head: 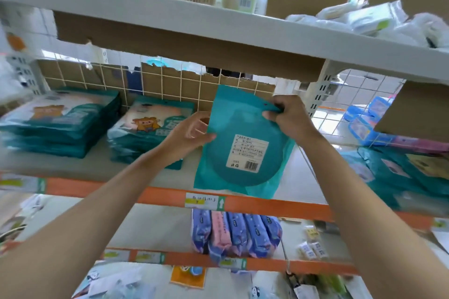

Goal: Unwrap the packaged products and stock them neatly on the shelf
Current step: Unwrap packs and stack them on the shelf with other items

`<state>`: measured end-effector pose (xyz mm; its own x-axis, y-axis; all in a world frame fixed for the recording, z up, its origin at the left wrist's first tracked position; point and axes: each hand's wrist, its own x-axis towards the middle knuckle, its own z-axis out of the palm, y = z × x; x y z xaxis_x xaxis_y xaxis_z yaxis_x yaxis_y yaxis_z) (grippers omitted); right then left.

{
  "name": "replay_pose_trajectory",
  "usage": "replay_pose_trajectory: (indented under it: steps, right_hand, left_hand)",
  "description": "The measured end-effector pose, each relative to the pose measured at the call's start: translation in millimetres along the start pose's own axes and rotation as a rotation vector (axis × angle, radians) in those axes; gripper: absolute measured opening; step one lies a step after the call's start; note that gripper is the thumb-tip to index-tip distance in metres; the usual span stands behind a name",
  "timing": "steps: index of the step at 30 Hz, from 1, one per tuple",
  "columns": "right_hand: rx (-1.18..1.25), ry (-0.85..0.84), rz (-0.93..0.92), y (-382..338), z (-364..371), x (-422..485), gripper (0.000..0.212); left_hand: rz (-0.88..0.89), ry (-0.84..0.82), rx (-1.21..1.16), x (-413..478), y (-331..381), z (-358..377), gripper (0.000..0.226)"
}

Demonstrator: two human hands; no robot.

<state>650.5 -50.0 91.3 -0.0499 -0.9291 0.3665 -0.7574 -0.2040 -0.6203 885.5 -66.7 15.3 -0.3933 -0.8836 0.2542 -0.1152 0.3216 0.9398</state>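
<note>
One teal packet (243,143), two neat packet stacks (60,126) (148,128).

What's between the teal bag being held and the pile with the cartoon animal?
The left hand is there, gripping the teal bag by its left edge, right beside the cartoon pile. The head view shows it.

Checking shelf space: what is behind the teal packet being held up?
Around the teal packet, the wire grid and torn cardboard backing show, and a packet stack lies to its left. The shelf behind it is covered, so I cannot tell what is there.
</note>
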Motion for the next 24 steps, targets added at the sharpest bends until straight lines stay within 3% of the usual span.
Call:
replay_pose_trajectory:
  steps: [3, 6, 13, 17, 22, 24]
  right_hand:
    - [0.065, -0.033, -0.005, -16.6, 14.7, -0.5, 0.011]
    - [0.182, -0.060, 0.014, -35.7, 29.6, -2.3, 0.014]
    - [0.163, -0.053, 0.020, -76.7, 72.0, 16.4, 0.010]
    - [0.110, 0.078, -0.037, -87.0, 99.8, 28.3, 0.027]
    - [0.446, 0.214, 0.033, -102.7, 134.0, 25.4, 0.039]
    - [0.452, 0.144, 0.150, -107.6, 148.4, 18.3, 0.040]
  left_hand:
    - [-0.014, 0.057, -0.037, -16.6, -0.8, -13.5, 0.047]
    - [0.012, 0.139, -0.028, -26.2, -4.9, -32.4, 0.017]
    - [0.047, 0.152, -0.056, -32.0, -5.0, -86.5, 0.026]
    - [0.036, 0.169, -0.064, -29.4, -6.8, -131.0, 0.022]
    - [-0.042, 0.248, -0.123, -29.7, -22.5, -192.1, 0.012]
    - [-0.071, 0.283, -0.160, -28.6, -27.4, -210.7, 0.011]
